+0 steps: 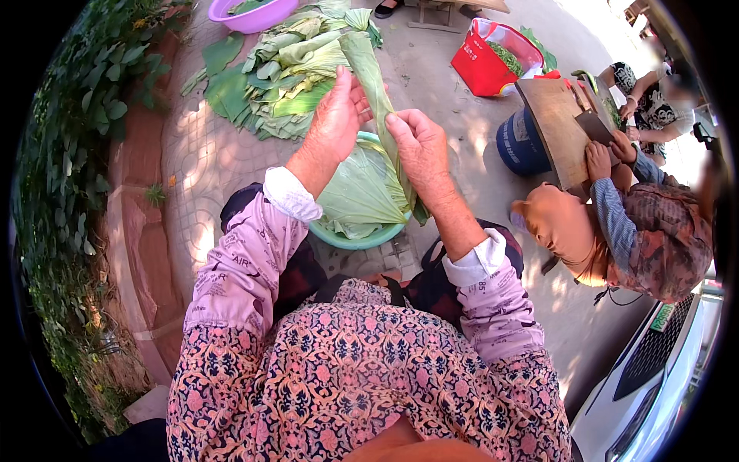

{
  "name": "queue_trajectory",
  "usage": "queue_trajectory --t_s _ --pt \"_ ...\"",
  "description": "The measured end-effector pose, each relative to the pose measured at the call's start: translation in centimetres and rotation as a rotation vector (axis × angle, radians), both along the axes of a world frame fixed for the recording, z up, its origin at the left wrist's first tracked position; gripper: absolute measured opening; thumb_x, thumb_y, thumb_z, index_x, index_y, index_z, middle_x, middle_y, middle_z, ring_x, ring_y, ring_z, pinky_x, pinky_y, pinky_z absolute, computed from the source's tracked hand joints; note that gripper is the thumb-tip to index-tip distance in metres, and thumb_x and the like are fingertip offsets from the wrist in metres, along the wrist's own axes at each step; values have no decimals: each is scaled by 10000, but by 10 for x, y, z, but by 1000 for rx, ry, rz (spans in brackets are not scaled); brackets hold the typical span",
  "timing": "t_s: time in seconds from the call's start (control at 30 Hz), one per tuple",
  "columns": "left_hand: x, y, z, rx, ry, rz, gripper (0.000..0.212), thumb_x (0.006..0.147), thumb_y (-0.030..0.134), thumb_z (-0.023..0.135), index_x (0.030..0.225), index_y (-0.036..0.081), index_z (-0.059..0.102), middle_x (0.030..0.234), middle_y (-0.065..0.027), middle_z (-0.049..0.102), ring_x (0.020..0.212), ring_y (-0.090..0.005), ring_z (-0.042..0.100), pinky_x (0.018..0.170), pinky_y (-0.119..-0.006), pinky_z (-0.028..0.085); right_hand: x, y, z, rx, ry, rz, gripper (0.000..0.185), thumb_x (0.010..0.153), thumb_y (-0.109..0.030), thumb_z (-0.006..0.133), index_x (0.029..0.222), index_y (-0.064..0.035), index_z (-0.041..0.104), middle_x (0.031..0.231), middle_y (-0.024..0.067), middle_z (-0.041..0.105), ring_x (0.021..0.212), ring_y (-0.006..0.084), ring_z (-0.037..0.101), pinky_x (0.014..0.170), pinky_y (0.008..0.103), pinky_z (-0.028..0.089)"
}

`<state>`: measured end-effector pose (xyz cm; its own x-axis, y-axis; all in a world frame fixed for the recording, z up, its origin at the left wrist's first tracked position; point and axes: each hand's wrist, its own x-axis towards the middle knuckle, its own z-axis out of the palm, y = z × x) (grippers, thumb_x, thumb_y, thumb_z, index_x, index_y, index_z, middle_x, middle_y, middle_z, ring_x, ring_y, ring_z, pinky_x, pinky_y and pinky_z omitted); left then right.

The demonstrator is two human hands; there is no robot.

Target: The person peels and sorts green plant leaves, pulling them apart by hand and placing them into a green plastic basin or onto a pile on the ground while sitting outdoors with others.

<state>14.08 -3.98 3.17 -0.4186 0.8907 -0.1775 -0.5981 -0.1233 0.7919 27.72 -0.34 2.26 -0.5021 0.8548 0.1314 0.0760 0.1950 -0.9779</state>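
Note:
A long folded green leaf (pixel 369 72) runs from upper left to lower right between my hands. My right hand (pixel 424 144) pinches its lower part between thumb and fingers. My left hand (pixel 340 112) is beside its upper part with the fingers behind it, thumb raised; whether it grips the leaf is unclear. Below them a light-green plastic basin (pixel 358 242) holds broad, flat green leaves (pixel 361 193). Beyond it, a large pile of stacked leaves (pixel 294 75) lies on the paving.
A purple basin (pixel 248 20) stands at the top left, a red bag (pixel 482 63) of greens at the upper right. At right, a person works with a cleaver (pixel 593 127) on a wooden board (pixel 551 115) by a blue bucket (pixel 519 144); another person sits beyond. A white car (pixel 641 381) is at lower right.

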Motion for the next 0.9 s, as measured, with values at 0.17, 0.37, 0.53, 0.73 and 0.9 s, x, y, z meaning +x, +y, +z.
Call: queue_trajectory --t_s 0.17,0.37,0.53,0.73,0.9 --pt "-10 20 1 26 -4 18 359 837 356 607 992 42 533 844 -73 589 777 -190 579 715 -327 470 -6 -1 -1 132 -105 -33 210 833 -249 579 833 -39 591 665 154 598 600 290 588 573 363 457" --pt "-27 28 -12 -9 -208 8 190 822 190 637 911 74 516 748 -48 550 650 -173 524 639 -353 464 -12 -4 -15 142 -95 11 213 830 -233 578 841 -21 585 678 166 601 608 294 593 580 371 459" --pt "-16 37 -1 34 -333 -15 145 847 159 601 890 57 507 747 -57 520 670 -170 496 639 -348 448 -4 2 -4 18 17 51 241 826 -228 587 819 13 579 646 133 592 586 196 568 564 338 451" --pt "-29 16 6 107 -274 -11 141 844 154 612 835 53 514 724 -12 493 646 -135 438 608 -284 387 -15 -5 -4 24 89 96 229 800 -218 590 793 11 598 628 135 582 577 212 563 562 349 448" --pt "-24 19 13 98 -223 -15 201 859 205 603 771 73 479 689 2 441 635 -124 415 609 -280 383 -4 -6 4 -23 64 134 234 822 -208 583 758 17 578 571 36 510 576 96 481 520 296 413"
